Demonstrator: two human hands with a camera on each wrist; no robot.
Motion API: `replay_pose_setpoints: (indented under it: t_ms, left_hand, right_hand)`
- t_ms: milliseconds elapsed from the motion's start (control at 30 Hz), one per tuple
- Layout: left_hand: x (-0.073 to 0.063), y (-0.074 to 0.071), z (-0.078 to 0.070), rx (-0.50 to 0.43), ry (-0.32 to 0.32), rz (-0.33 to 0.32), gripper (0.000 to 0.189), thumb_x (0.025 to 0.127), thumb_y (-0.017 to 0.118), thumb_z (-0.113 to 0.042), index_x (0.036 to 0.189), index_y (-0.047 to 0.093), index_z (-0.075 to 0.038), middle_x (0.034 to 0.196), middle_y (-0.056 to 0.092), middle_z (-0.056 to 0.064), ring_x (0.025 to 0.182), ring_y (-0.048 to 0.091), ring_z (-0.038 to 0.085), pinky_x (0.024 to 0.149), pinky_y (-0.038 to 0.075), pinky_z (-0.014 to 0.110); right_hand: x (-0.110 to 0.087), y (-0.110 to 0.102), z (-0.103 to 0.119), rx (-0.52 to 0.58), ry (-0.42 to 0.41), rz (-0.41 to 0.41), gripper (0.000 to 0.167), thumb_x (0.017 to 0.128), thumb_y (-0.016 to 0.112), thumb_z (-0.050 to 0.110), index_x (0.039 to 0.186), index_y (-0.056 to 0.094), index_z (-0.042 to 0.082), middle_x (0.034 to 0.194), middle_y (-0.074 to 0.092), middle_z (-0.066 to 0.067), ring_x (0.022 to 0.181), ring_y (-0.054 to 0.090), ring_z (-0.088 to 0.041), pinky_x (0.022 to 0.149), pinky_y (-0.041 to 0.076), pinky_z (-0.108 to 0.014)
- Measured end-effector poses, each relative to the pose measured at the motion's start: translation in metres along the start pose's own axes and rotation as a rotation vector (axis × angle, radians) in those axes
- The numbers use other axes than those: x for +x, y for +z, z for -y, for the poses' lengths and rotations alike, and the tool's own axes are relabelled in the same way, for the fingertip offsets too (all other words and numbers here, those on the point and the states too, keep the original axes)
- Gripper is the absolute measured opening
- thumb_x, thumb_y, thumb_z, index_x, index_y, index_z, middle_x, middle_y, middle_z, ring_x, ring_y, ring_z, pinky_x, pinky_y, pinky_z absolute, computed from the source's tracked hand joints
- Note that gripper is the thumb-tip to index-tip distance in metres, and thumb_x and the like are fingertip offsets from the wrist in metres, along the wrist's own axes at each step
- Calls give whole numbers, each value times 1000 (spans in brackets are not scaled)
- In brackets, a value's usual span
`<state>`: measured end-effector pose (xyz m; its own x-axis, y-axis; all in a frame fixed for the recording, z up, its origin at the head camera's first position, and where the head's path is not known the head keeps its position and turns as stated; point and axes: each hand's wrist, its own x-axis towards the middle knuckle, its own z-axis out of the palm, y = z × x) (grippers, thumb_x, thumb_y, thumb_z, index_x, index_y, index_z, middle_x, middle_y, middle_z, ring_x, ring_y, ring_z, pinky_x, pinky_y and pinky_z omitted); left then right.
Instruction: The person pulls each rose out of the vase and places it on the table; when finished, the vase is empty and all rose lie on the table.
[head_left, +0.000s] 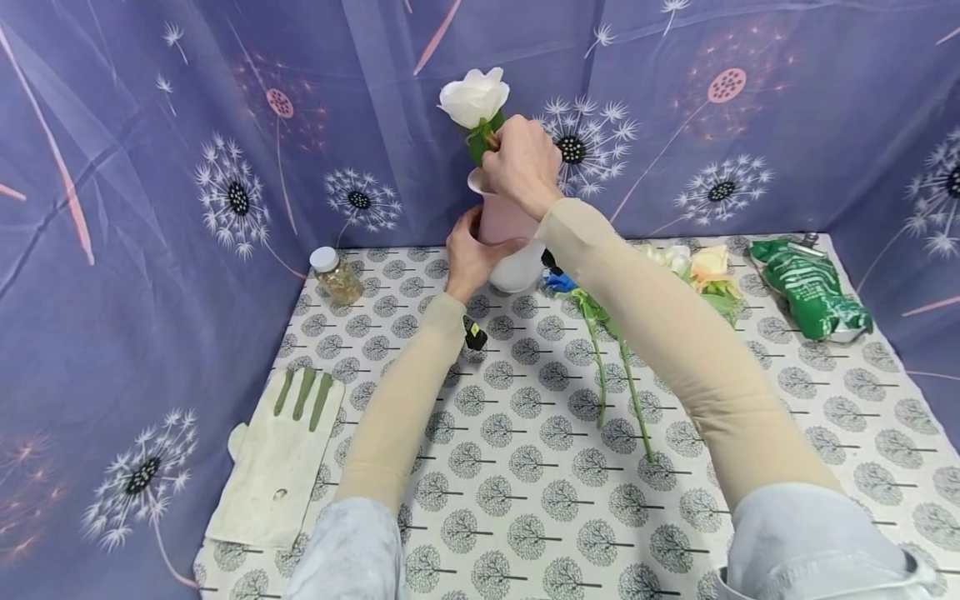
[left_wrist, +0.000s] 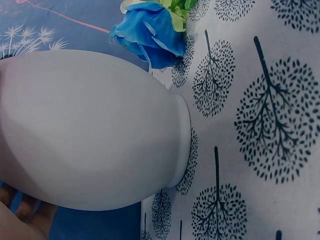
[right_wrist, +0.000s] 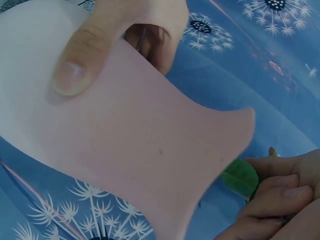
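A vase [head_left: 504, 218], pink at the flared neck and white at the rounded base, stands at the back of the table. My left hand [head_left: 472, 257] grips its neck, thumb across the near side, as the right wrist view also shows. In the left wrist view the vase's base [left_wrist: 95, 130] rests on the patterned cloth. Just above the rim, my right hand [head_left: 525, 162] holds a white rose [head_left: 474, 98] by its stem, with the bloom up and leaning left. One green leaf [right_wrist: 241, 177] shows between the rim and the right fingers. The stem's lower part is hidden.
Right of the vase lie a blue rose [left_wrist: 150, 32], a peach rose [head_left: 711, 267] and green stems [head_left: 636, 400]. A green bag [head_left: 813, 287] is at the back right. A capped jar [head_left: 337, 277] and a white glove [head_left: 273, 467] lie left. A purple curtain [head_left: 420, 167] hangs behind.
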<state>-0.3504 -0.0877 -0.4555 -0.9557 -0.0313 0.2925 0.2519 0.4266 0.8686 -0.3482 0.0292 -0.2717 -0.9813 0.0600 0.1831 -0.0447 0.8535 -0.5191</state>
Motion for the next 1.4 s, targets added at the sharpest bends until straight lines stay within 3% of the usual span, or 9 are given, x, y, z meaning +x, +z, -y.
replay_pose_setpoints:
  t_ms: [300,967,1133,1400]
  left_hand:
    - [1,1,2,-6,19,-4,95,71,103,-46,150,60,-14,146,71,9,129,69,27,115,54,43]
    - [1,4,2,-22,8,3,96,73,103,-42,152,59,-11,147,69,12,130,69,28,115,56,43]
    - [2,5,1,-17,-1,2,97,73,103,-43,153,58,-11,146,68,12,131,68,28,115,56,42]
    - [2,5,0,-25,0,1,96,74,102,-42,153,58,-11,147,68,12,133,67,28,116,55,41]
  right_hand:
    - [-3,-14,-1,54,-41,-27,38,97,56,13,61,45,19,58,37,4,72,49,-21,59,36,-33]
    - [-7,-51,1,142,-38,-79,39,103,65,26,64,68,29,56,52,16,75,55,-13,61,41,-29]
    - [-7,-61,1,159,-50,-114,42,102,67,28,61,63,33,56,51,19,74,55,-10,63,39,-27]
    - [-12,-79,2,197,-66,-132,42,102,68,28,60,63,28,52,49,19,67,51,-9,59,38,-28]
